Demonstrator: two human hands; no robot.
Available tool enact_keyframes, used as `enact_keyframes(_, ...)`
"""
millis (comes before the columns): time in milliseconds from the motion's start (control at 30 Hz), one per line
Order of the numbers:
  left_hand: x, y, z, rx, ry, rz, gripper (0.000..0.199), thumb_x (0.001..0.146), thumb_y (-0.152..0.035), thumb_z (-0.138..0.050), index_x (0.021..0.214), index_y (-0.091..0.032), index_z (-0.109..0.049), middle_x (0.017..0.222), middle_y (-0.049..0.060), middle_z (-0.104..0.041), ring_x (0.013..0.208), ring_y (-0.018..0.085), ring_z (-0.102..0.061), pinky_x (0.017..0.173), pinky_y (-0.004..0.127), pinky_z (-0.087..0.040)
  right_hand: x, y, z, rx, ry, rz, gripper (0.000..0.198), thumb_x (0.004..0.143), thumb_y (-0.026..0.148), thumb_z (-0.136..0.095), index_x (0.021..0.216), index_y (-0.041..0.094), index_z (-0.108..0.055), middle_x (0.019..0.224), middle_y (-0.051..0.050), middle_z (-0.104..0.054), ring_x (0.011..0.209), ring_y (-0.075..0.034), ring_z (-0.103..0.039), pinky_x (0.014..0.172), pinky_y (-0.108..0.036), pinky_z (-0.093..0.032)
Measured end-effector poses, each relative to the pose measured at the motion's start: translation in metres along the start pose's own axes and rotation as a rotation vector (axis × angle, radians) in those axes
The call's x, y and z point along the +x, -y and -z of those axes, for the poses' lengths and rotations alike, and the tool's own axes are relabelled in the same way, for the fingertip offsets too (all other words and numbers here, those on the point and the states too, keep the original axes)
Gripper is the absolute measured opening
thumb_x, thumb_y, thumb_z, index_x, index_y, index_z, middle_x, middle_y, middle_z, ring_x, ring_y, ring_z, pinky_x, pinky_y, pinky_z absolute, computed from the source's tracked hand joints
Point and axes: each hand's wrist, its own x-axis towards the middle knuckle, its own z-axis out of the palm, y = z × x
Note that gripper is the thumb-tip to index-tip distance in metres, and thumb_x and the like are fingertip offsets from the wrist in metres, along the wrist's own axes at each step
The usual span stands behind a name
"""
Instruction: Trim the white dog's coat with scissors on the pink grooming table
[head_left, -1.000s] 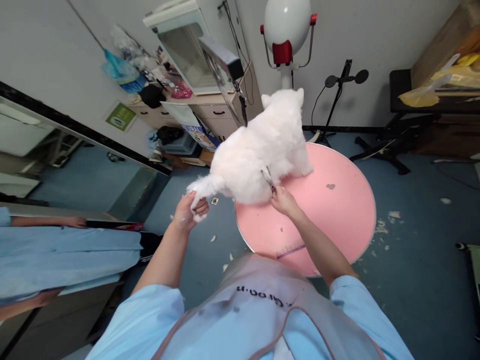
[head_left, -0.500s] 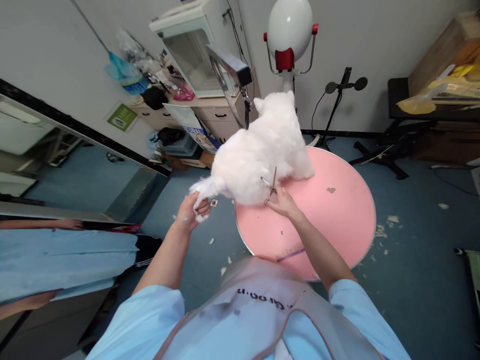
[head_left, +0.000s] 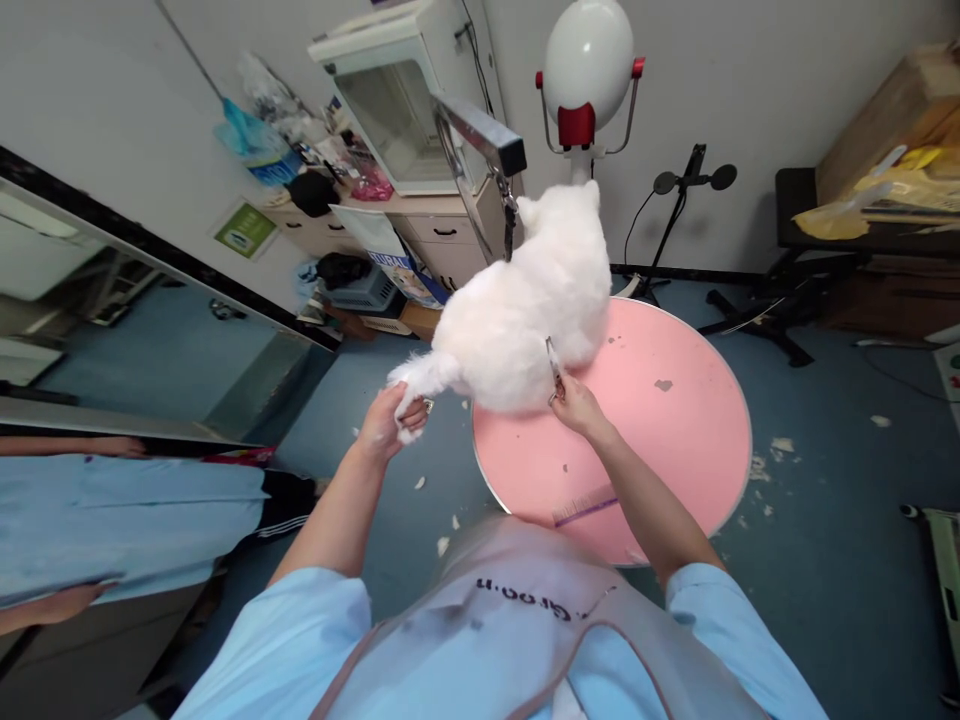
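Observation:
A fluffy white dog (head_left: pixel 510 320) is on a round pink grooming table (head_left: pixel 675 430), its rear toward me and its head turned away. My left hand (head_left: pixel 390 420) is closed around the end of its tail (head_left: pixel 427 374), which stretches out past the table's left edge. White hair pokes out below my fingers. In my right hand (head_left: pixel 577 405) I hold a pair of scissors (head_left: pixel 555 365) by the finger loops. Their blades point away from me, close together, along the dog's right flank. I cannot tell whether they touch the coat.
A metal grooming arm (head_left: pixel 480 130) with a dark strap rises beside the dog. Behind stands a white dryer (head_left: pixel 589 60) with red fittings. A purple-backed comb (head_left: pixel 585 507) lies on the table's near side. Cut hair (head_left: pixel 761 465) litters the floor. At left stands another person in a blue smock (head_left: pixel 135 520).
The scissor blades have gone from spread to nearly together. My right hand has shifted slightly right. The dog's front part appears lower and turned a little, while my left hand keeps its hold.

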Motion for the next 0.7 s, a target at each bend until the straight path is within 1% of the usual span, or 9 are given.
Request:
enact_keyframes(67, -0.001, -0.001, -0.002, -0.01, -0.006, -0.005, 0.063, 0.041, -0.052, -0.093, 0.053, -0.014, -0.044, 0.04, -0.01, -0.021, 0.032, 0.001, -0.019, 0.032, 0.015, -0.024, -0.002, -0.002, 0.0, -0.002, -0.012, -0.001, 0.068, 0.08, 0.029, -0.061, 0.144, 0.017, -0.044, 0.109, -0.012, -0.067, 0.094, -0.027, -0.063, 0.076, -0.034, -0.052)
enact_keyframes(100, -0.001, -0.002, -0.003, -0.015, -0.001, -0.01, 0.063, 0.041, -0.052, -0.093, 0.053, -0.014, -0.045, 0.04, -0.01, -0.021, 0.032, 0.001, -0.019, 0.032, 0.015, -0.024, -0.003, -0.002, 0.0, -0.002, -0.015, -0.012, 0.066, 0.08, 0.029, -0.062, 0.143, 0.017, -0.045, 0.109, -0.013, -0.067, 0.095, -0.027, -0.063, 0.076, -0.034, -0.052)
enact_keyframes(200, -0.001, -0.002, -0.003, -0.005, 0.02, -0.011, 0.063, 0.042, -0.055, -0.093, 0.053, -0.014, -0.045, 0.04, -0.01, -0.021, 0.032, 0.001, -0.02, 0.032, 0.015, -0.025, -0.006, -0.002, -0.003, 0.001, -0.019, -0.054, 0.063, 0.082, 0.021, -0.054, 0.144, 0.019, -0.043, 0.1, -0.01, -0.067, 0.086, -0.025, -0.062, 0.074, -0.034, -0.051)
enact_keyframes(267, -0.001, -0.002, -0.003, 0.011, 0.033, -0.011, 0.064, 0.043, -0.057, -0.092, 0.053, -0.014, -0.045, 0.04, -0.01, -0.021, 0.032, 0.001, -0.02, 0.032, 0.015, -0.025, -0.006, -0.001, -0.005, 0.014, -0.031, -0.053, 0.063, 0.082, 0.022, -0.054, 0.144, 0.02, -0.043, 0.099, -0.009, -0.066, 0.086, -0.025, -0.062, 0.074, -0.034, -0.051)
enact_keyframes(367, -0.001, -0.002, -0.005, 0.023, 0.04, -0.025, 0.065, 0.042, -0.058, -0.091, 0.054, -0.014, -0.044, 0.04, -0.01, -0.021, 0.032, 0.001, -0.02, 0.033, 0.015, -0.024, -0.003, 0.0, -0.009, 0.03, -0.033, -0.034, 0.058, 0.079, 0.028, -0.06, 0.135, 0.018, -0.049, 0.104, -0.011, -0.066, 0.091, -0.027, -0.062, 0.076, -0.035, -0.051)
enact_keyframes(500, -0.001, 0.001, -0.004, 0.056, 0.046, -0.014, 0.069, 0.041, -0.062, -0.091, 0.056, -0.016, -0.043, 0.041, -0.01, -0.022, 0.033, 0.0, -0.02, 0.034, 0.015, -0.023, -0.004, -0.007, -0.018, 0.046, -0.016, -0.116, 0.043, 0.079, 0.022, -0.055, 0.122, 0.019, -0.055, 0.093, -0.008, -0.065, 0.082, -0.024, -0.06, 0.073, -0.033, -0.049)
enact_keyframes(600, -0.001, 0.005, 0.002, 0.216, 0.045, 0.038, 0.07, 0.041, -0.069, -0.088, 0.059, -0.015, -0.046, 0.042, -0.007, -0.032, 0.035, 0.003, -0.028, 0.035, 0.017, -0.024, -0.027, -0.019, -0.031, 0.103, -0.014, -0.165, 0.029, 0.078, 0.026, -0.055, 0.106, 0.021, -0.058, 0.086, -0.005, -0.064, 0.077, -0.022, -0.059, 0.071, -0.032, -0.047)
enact_keyframes(667, 0.001, 0.005, 0.005, 0.361, 0.045, 0.04, 0.072, 0.04, -0.074, -0.085, 0.061, -0.014, -0.05, 0.045, -0.002, -0.041, 0.037, 0.006, -0.035, 0.035, 0.019, -0.025, -0.054, -0.025, -0.045, 0.144, -0.008, -0.24, 0.019, 0.078, 0.028, -0.053, 0.095, 0.021, -0.057, 0.081, -0.003, -0.062, 0.074, -0.02, -0.059, 0.069, -0.031, -0.047)
enact_keyframes(700, 0.002, 0.003, 0.005, 0.403, 0.071, 0.018, 0.073, 0.041, -0.074, -0.085, 0.062, -0.013, -0.052, 0.047, 0.0, -0.044, 0.038, 0.006, -0.036, 0.035, 0.019, -0.025, -0.07, -0.027, -0.054, 0.16, -0.01, -0.287, 0.016, 0.077, 0.029, -0.052, 0.091, 0.022, -0.055, 0.079, -0.002, -0.062, 0.073, -0.02, -0.06, 0.068, -0.031, -0.047)
